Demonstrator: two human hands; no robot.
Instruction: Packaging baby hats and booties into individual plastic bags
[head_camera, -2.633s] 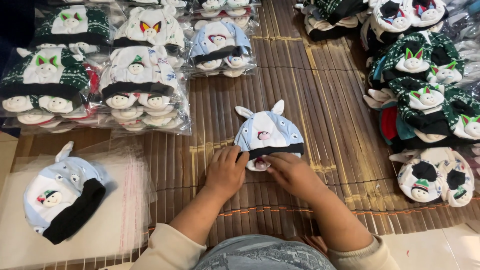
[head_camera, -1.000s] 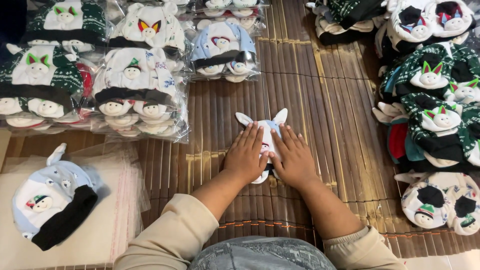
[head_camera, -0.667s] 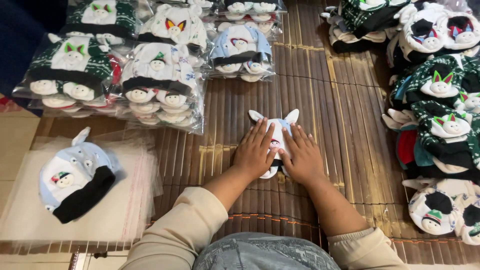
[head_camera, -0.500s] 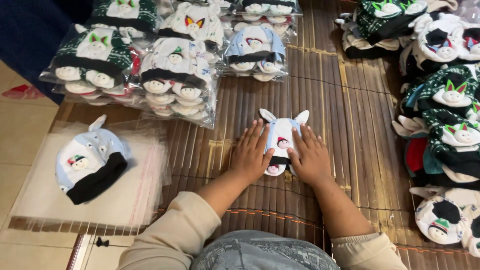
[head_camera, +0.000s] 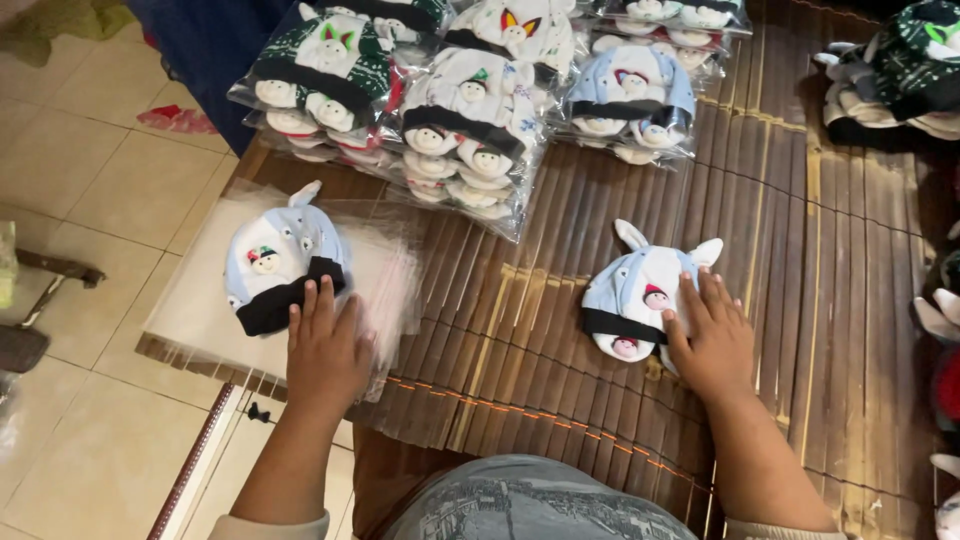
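The left hand (head_camera: 325, 350) had left the folded cap (head_camera: 640, 295) mid-mat, fingers spread flat on the plastic bags (head_camera: 200, 310) near the left edge, while the right hand (head_camera: 712, 335) pressed open-palmed on the cap.

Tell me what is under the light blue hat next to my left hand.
The light blue hat lies on a stack of clear plastic bags, your left hand at its black cuff. How many bags is hidden.

Clear plastic packs of stacked knitted animal-face hats (head_camera: 470, 120) are seen along the upper middle of the frame, laid on a brown slatted bamboo mat (head_camera: 800, 280). Loose dark green hats (head_camera: 900, 70) (unbagged) are piled at the upper right. Beige floor tiles (head_camera: 90, 190) are shown at left.
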